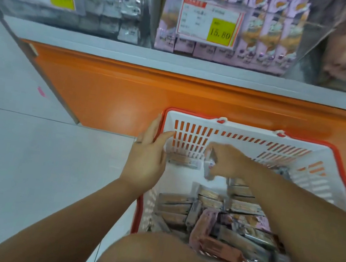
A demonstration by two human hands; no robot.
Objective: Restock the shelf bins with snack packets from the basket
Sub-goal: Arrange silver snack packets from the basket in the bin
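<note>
The basket (234,129) is open on top, so a hand can drop straight in. Its far-left floor is bare save for a lone packet (183,161) flat against the far wall. The right hand (225,160) is over that patch, pinching a packet (209,168). A heap (211,214) of packets fills the near half up to the right wall. The left hand (148,156) lies at the left rim, thumb over the far-left corner. A knee (161,255) crowds the near edge. The far wall stands just beside the orange base (128,93). Left of the basket the floor (30,155) is open. Above, the middle bin (306,60) is packed with pink packets (267,39) behind a price tag (209,22).
</note>
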